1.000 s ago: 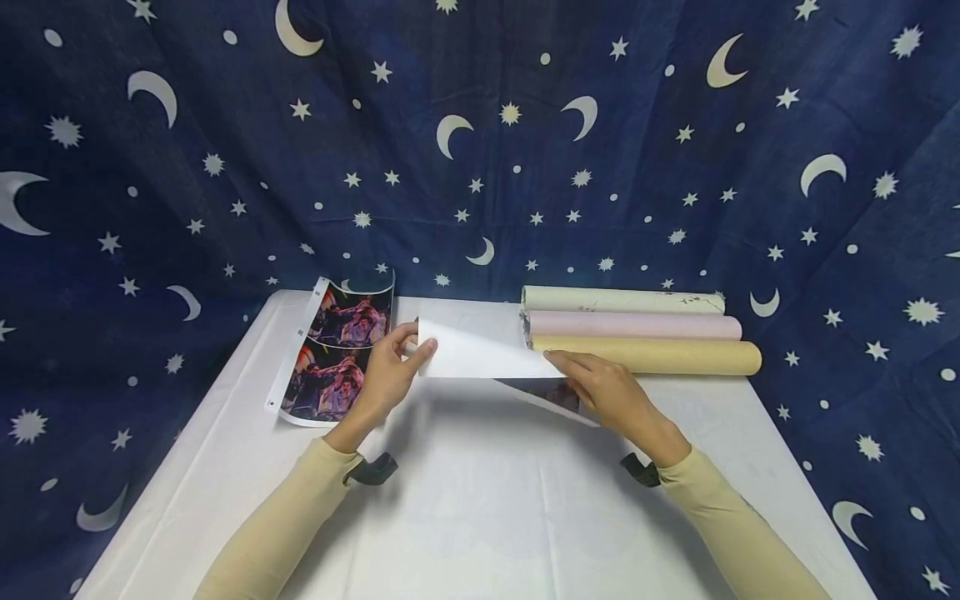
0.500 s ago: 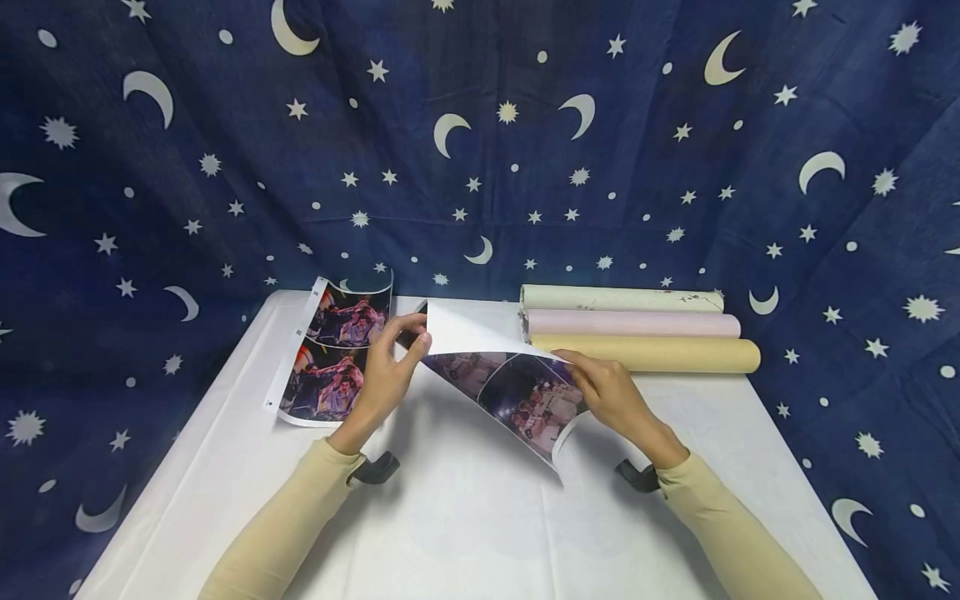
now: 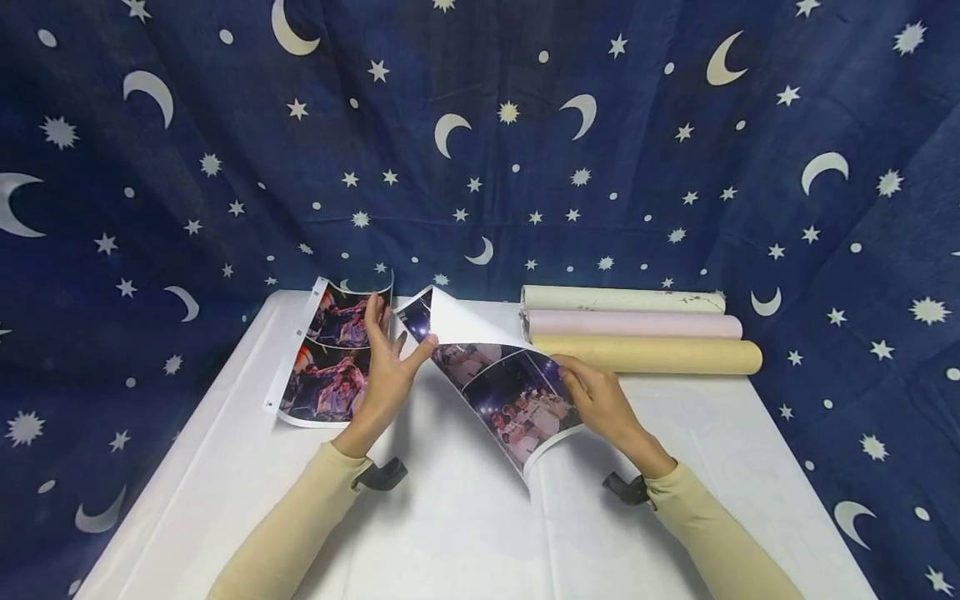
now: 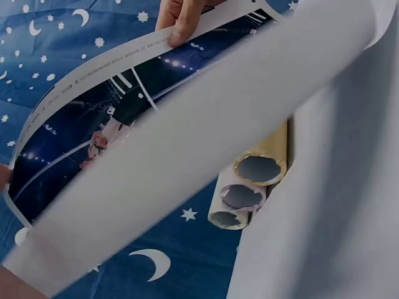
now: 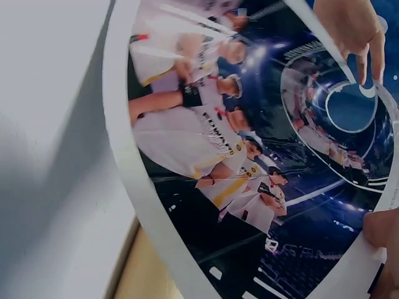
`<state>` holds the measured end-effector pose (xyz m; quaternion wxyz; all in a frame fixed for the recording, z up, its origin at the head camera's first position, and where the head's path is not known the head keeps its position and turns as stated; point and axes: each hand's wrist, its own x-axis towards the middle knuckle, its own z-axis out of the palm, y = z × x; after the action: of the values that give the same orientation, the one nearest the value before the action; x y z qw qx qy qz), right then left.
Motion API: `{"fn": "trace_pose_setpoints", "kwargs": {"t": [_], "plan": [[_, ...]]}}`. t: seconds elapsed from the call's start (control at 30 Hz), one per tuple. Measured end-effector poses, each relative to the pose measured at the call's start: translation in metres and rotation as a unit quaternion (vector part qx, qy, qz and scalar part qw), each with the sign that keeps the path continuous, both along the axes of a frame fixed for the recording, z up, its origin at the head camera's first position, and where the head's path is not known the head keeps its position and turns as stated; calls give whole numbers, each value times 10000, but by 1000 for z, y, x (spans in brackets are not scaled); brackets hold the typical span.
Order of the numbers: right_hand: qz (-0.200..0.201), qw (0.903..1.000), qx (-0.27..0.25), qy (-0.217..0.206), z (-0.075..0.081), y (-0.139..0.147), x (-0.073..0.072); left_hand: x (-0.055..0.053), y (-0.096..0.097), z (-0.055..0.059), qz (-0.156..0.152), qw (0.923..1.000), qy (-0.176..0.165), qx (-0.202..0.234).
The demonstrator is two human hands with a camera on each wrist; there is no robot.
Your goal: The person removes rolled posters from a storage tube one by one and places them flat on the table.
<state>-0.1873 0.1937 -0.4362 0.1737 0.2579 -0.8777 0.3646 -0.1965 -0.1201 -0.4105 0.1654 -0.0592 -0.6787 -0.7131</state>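
Note:
A curled photo print [image 3: 517, 400] with several group pictures on its dark printed face and a plain white back is held above the table. At its right edge my right hand [image 3: 600, 396] pinches the white margin between thumb and fingers; the right wrist view shows this print [image 5: 230, 143] close up. My left hand [image 3: 386, 362] is at the upper left of the print, fingers straight and spread, the thumb touching the curled edge. In the left wrist view the print's white back [image 4: 206, 143] bends across, hiding much of the left hand.
Beside my left hand lies another photo print [image 3: 326, 383] with two concert pictures, its far end curling up. Three paper rolls, cream [image 3: 622, 299], pink [image 3: 637, 325] and yellow [image 3: 675, 356], lie at the back right of the white-covered table [image 3: 465, 533]. A starry blue cloth [image 3: 510, 192] hangs behind.
The print has turned from mostly white back toward me to its pictures facing up, its lower corner swinging down and left. My left fingers have spread apart; the right hand has shifted slightly left.

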Motion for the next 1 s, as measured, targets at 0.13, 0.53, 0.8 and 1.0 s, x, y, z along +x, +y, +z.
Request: {"fn": "trace_pose_setpoints", "kwargs": {"t": [0.13, 0.53, 0.8, 1.0], "plan": [[-105, 9997, -228, -39, -3, -2, 1, 4, 7, -9, -187, 9997, -88, 114], [-314, 9927, -1007, -589, -4, -11, 2, 26, 24, -27, -1026, 9851, -1373, -155], [-495, 9873, -1173, -948, -5, -10, 3, 25, 21, -31, -1269, 9824, -1371, 89], [-801, 9822, -1260, -1136, -5, -8, 5, 22, 17, -29, -957, 9895, -1085, 56]]}}
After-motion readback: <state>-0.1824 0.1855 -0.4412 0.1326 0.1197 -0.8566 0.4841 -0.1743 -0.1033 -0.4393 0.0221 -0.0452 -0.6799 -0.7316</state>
